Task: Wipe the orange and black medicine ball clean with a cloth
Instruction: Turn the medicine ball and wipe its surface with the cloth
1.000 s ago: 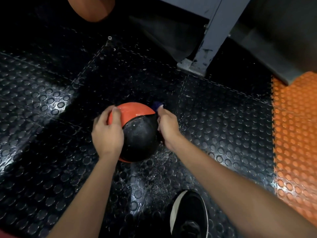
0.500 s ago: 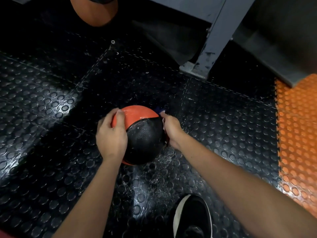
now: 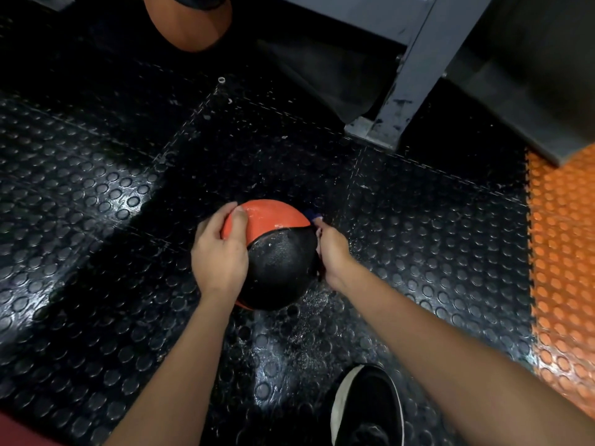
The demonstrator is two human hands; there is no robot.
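The orange and black medicine ball [image 3: 277,252] sits on the black studded floor mat [image 3: 96,220] in the middle of the head view. My left hand [image 3: 219,252] grips its left side, with the fingers curled over the orange top. My right hand [image 3: 331,252] presses against the ball's right side and holds a blue cloth [image 3: 311,215]. Only a small tip of the cloth shows above my fingers; the remainder is hidden between hand and ball.
A second orange ball [image 3: 190,20] lies at the top left. A grey metal frame leg [image 3: 396,104] stands on the floor behind the ball. An orange studded mat [image 3: 563,268] runs along the right edge. My black shoe [image 3: 367,410] is at the bottom.
My right hand with the cloth has slid a little down and back along the ball's right side, so less blue cloth shows. The left hand keeps its hold.
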